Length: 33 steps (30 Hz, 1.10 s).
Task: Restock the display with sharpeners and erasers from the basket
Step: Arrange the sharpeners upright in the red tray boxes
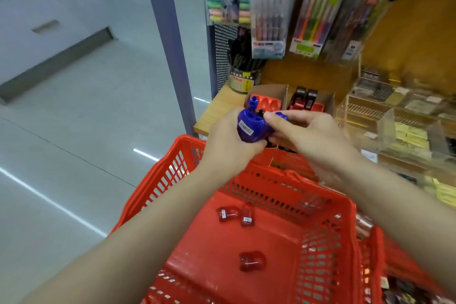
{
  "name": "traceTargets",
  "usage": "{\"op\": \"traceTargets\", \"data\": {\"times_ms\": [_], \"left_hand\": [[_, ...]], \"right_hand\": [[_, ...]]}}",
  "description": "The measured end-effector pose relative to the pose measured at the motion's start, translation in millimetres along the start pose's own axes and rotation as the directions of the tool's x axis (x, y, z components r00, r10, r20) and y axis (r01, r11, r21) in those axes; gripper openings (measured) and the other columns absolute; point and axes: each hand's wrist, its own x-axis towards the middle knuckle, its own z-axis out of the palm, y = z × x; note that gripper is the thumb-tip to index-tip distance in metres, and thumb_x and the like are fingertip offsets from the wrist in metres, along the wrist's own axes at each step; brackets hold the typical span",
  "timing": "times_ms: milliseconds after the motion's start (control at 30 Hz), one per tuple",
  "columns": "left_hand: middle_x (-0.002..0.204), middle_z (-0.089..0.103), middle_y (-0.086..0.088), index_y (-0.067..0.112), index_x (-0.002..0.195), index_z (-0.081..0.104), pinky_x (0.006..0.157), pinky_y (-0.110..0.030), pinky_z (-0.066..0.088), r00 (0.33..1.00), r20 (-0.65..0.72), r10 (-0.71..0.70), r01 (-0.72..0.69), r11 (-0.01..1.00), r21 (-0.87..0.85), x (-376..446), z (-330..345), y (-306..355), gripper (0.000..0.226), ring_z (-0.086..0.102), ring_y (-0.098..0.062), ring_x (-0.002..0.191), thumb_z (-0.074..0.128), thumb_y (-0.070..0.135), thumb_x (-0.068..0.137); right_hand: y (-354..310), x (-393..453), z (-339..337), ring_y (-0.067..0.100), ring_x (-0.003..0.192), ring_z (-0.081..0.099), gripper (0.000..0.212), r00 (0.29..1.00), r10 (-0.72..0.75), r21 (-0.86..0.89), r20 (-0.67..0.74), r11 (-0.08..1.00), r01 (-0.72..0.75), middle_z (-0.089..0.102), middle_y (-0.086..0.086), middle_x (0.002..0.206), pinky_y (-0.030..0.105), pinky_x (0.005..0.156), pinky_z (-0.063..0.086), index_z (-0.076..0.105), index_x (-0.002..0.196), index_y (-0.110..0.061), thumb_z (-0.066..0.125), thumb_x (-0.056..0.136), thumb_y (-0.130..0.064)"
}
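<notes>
My left hand [228,142] grips a blue sharpener [254,128] with a white label, held above the far rim of the red basket [328,249]. My right hand [311,138] pinches the same sharpener from the right, its thumb on the top edge. Three red sharpeners lie on the basket floor: two [235,213] near the far wall and one [252,260] nearer me. Just behind my hands stands a cardboard display box [278,92] with a red tray [267,103] of slots, one slot holding a blue sharpener [253,101].
A second box compartment to the right holds dark sharpeners [304,99]. Clear acrylic bins [399,128] of erasers and small stationery fill the shelf at right. Pen packs [270,15] hang above, and a cup of pens [243,69] stands at the shelf's left. Tiled floor lies left.
</notes>
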Motion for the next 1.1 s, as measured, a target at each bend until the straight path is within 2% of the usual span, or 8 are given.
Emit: {"op": "traceTargets", "data": {"times_ms": [167,267,367,500,633,733,967,1100], "left_hand": [[0.093,0.072,0.005,0.018,0.101,0.065,0.08,-0.027,0.053,0.979,-0.087,-0.184,0.184,0.983,-0.008,35,-2,-19,0.039,0.066,-0.011,0.086,0.087,0.032,0.072],[0.076,0.07,0.004,0.016,0.083,0.065,0.07,-0.03,0.052,0.934,-0.182,-0.307,0.31,0.951,-0.012,52,-3,-37,0.037,0.066,-0.015,0.075,0.085,0.044,0.072],[0.071,0.059,0.005,0.019,0.08,0.054,0.064,-0.027,0.044,0.924,-0.109,-0.366,0.351,0.926,-0.135,62,5,-47,0.035,0.056,-0.014,0.068,0.085,0.036,0.074],[0.103,0.064,0.001,0.029,0.108,0.049,0.085,-0.03,0.048,0.935,0.095,-0.343,0.356,0.911,-0.208,71,18,-55,0.038,0.061,-0.017,0.097,0.07,0.006,0.086],[0.109,0.069,0.003,0.031,0.113,0.048,0.096,-0.034,0.049,0.951,0.148,-0.272,0.297,0.936,-0.191,72,24,-66,0.038,0.064,-0.016,0.104,0.064,0.005,0.092],[0.104,0.07,0.008,0.028,0.118,0.049,0.092,-0.027,0.048,0.958,0.145,-0.248,0.274,0.939,-0.206,70,21,-65,0.033,0.064,-0.011,0.102,0.064,0.009,0.094],[0.108,0.056,0.0,0.033,0.121,0.037,0.068,-0.018,0.039,0.928,0.183,-0.323,0.356,0.914,-0.192,71,17,-60,0.026,0.049,-0.004,0.085,0.049,0.017,0.103],[0.117,0.061,0.001,0.028,0.128,0.044,0.08,-0.022,0.042,0.944,0.118,-0.308,0.326,0.924,-0.198,68,14,-59,0.03,0.056,-0.008,0.098,0.048,0.013,0.103]], "right_hand": [[-17,71,-22,0.011,0.095,0.066,0.04,0.969,-0.207,-0.525,-0.133,0.844,0.109,0.067,-0.009,0.106,0.025,0.081,0.051,0.065,0.108,-0.027,0.085,0.073,-0.032],[-20,117,-23,0.017,0.107,0.062,0.041,0.968,-0.239,-0.701,-0.074,0.703,0.12,0.063,-0.005,0.118,0.032,0.093,0.05,0.063,0.106,-0.03,0.086,0.072,-0.03],[-7,150,-10,0.019,0.111,0.058,0.042,0.99,-0.143,-0.809,-0.016,0.583,0.071,0.063,0.001,0.119,0.03,0.088,0.049,0.065,0.108,-0.025,0.086,0.072,-0.029],[4,171,0,0.021,0.106,0.061,0.046,0.997,-0.067,-0.831,-0.025,0.556,0.016,0.065,0.005,0.117,0.027,0.078,0.048,0.067,0.11,-0.02,0.086,0.071,-0.034],[6,169,6,0.017,0.1,0.061,0.043,0.997,-0.048,-0.879,0.066,0.469,0.081,0.066,0.004,0.116,0.025,0.074,0.047,0.07,0.111,-0.02,0.085,0.073,-0.033],[6,166,1,0.011,0.086,0.067,0.034,0.997,0.013,-0.836,0.073,0.546,0.054,0.069,0.002,0.113,0.022,0.07,0.053,0.07,0.113,-0.021,0.078,0.081,-0.03],[15,156,7,0.021,0.12,0.056,0.039,0.997,-0.046,-0.858,0.06,0.508,0.075,0.063,0.005,0.129,0.033,0.097,0.048,0.069,0.119,-0.016,0.077,0.082,-0.025],[-1,147,-1,0.015,0.123,0.054,0.039,0.987,-0.114,-0.862,0.11,0.483,0.152,0.06,-0.001,0.134,0.029,0.101,0.043,0.062,0.129,-0.022,0.064,0.093,-0.038]]}}
